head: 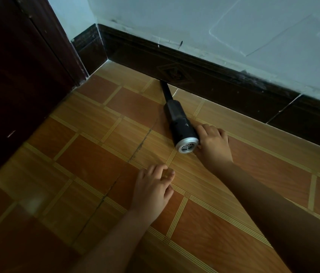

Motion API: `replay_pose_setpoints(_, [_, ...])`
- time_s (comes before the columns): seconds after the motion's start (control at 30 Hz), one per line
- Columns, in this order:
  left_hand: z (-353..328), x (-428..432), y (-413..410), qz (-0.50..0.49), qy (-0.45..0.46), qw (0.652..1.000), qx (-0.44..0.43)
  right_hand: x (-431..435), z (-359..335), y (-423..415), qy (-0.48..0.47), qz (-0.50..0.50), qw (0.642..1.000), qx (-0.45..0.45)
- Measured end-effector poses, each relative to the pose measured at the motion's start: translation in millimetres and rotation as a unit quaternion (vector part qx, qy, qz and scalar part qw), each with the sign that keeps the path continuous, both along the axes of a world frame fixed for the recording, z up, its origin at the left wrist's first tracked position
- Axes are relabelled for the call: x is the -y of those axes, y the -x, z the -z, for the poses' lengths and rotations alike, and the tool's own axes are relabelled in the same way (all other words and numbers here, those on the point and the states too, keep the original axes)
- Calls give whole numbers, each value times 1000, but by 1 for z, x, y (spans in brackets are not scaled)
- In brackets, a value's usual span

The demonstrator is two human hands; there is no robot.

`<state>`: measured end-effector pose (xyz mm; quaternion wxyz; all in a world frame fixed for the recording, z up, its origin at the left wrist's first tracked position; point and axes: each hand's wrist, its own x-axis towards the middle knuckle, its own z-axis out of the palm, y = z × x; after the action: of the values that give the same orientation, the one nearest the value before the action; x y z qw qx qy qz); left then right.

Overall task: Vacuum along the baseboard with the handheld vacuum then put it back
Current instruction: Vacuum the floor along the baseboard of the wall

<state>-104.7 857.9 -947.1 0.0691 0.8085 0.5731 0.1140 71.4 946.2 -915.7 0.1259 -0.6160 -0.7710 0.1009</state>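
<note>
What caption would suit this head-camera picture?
Right hand guides a black handheld vacuum, nozzle tip at the dark baseboard; left hand rests on the tiled floor.

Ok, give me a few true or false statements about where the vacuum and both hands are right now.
1. The handheld vacuum has its narrow nozzle at the baseboard. True.
2. The left hand holds the vacuum. False: it is by the floor, apart from the vacuum, holding nothing.
3. The right hand is at the vacuum's silver vented end. True.
4. The vacuum points at the dark door. False: it points at the baseboard under the white wall.
</note>
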Motion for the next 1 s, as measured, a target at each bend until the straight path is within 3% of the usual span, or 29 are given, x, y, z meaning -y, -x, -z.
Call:
replay_pose_setpoints(0.4, [-6, 1, -2, -6, 17, 1000, 0, 11, -7, -23, 10, 3, 999, 33])
replay_pose_setpoints(1.0, [-21, 3, -13, -15, 75, 993, -88, 49, -30, -76, 42, 14, 995, 89])
